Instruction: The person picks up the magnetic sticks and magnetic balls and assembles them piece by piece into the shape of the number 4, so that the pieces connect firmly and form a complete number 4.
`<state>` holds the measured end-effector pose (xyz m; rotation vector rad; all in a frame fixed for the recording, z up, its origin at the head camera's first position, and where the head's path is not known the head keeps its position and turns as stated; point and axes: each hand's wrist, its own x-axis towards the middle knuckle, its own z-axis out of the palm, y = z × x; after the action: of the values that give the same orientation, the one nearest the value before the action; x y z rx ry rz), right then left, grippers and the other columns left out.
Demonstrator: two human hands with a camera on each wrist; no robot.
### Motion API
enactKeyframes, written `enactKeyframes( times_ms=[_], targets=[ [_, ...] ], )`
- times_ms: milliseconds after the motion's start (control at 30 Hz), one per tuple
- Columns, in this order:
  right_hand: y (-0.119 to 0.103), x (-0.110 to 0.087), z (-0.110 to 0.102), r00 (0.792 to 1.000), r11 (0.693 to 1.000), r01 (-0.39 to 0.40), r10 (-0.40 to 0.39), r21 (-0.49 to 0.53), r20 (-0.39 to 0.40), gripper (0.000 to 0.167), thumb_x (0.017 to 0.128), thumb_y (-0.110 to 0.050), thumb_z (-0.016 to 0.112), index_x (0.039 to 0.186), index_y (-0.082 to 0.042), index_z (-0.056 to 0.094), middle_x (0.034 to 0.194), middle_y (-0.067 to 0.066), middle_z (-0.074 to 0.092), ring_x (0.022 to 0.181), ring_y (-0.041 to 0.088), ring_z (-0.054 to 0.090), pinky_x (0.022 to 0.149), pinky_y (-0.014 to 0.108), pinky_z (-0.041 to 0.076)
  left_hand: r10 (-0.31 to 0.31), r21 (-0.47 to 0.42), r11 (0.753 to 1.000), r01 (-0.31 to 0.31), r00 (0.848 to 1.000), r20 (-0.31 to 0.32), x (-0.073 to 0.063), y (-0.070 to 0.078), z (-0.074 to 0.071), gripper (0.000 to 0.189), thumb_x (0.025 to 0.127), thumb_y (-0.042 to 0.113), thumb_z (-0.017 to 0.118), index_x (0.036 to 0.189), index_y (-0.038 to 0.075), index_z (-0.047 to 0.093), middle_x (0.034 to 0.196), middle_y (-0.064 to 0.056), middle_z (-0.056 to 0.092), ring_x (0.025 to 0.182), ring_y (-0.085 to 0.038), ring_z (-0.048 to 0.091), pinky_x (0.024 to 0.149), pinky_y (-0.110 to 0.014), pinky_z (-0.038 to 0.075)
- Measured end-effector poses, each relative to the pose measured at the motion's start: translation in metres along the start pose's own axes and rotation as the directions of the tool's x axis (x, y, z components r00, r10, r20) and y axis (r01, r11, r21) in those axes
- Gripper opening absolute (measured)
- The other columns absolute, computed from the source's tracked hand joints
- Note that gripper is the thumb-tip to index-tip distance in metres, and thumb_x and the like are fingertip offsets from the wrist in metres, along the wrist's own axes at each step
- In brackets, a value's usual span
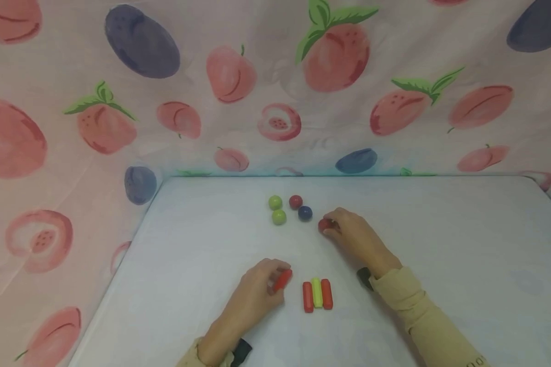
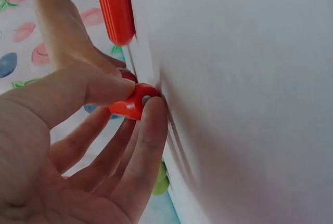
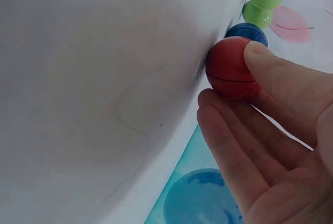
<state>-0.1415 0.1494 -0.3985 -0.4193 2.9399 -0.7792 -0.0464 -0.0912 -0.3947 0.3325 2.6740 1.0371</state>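
Note:
My left hand (image 1: 258, 285) pinches a short red stick (image 1: 282, 280) between thumb and fingers, at the near middle of the table. In the left wrist view a small silver dot shows in the end of this red stick (image 2: 136, 101). Farther off and to the right, my right hand (image 1: 351, 229) grips a red ball (image 1: 323, 225) by thumb and fingertips, low over or on the tabletop. The right wrist view shows a seam round the red ball (image 3: 231, 68). Two red sticks (image 1: 307, 297) and a yellow stick (image 1: 317, 292) lie side by side right of my left hand.
Left of my right hand are two green balls (image 1: 278, 217), another red ball (image 1: 296, 202) and a blue ball (image 1: 305, 213). They sit on a white table (image 1: 464, 244). Fruit-patterned cloth (image 1: 321, 117) hangs behind and left of it.

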Motion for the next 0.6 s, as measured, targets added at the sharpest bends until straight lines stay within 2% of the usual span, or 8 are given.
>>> enactKeyframes(
  times_ms=[267, 433, 600],
  targets=[
    [0.004, -0.005, 0.0, 1.0, 0.999, 0.026, -0.026, 0.018, -0.015, 0.031, 0.089, -0.014, 0.075, 0.116, -0.002, 0.068, 0.101, 0.008, 0.069, 0.095, 0.023, 0.064, 0.091, 0.043, 0.055, 0.0, -0.049, 0.999, 0.0, 1.0, 0.01, 0.007, -0.006, -0.004, 0.045, 0.081, 0.002, 0.075, 0.122, 0.017, 0.064, 0.111, 0.001, 0.067, 0.093, -0.013, 0.06, 0.078, -0.028, 0.055],
    [0.003, -0.007, -0.001, 0.999, 0.999, 0.034, -0.034, 0.008, -0.008, 0.031, 0.088, -0.015, 0.075, 0.116, -0.003, 0.068, 0.101, 0.008, 0.069, 0.096, 0.024, 0.065, 0.091, 0.044, 0.055, -0.001, -0.064, 0.998, 0.001, 1.0, -0.003, 0.01, -0.007, -0.006, 0.043, 0.081, 0.001, 0.075, 0.12, 0.017, 0.065, 0.112, 0.0, 0.068, 0.094, -0.014, 0.061, 0.08, -0.031, 0.056],
    [0.001, -0.01, -0.002, 1.0, 0.999, 0.031, -0.031, -0.008, -0.004, 0.031, 0.088, -0.014, 0.076, 0.116, -0.002, 0.069, 0.101, 0.008, 0.07, 0.097, 0.024, 0.065, 0.091, 0.044, 0.055, 0.01, -0.075, 0.997, -0.011, 1.0, -0.016, 0.015, -0.007, -0.009, 0.041, 0.082, 0.004, 0.076, 0.12, 0.017, 0.066, 0.111, 0.002, 0.069, 0.092, -0.013, 0.061, 0.079, -0.028, 0.056]
  ],
)
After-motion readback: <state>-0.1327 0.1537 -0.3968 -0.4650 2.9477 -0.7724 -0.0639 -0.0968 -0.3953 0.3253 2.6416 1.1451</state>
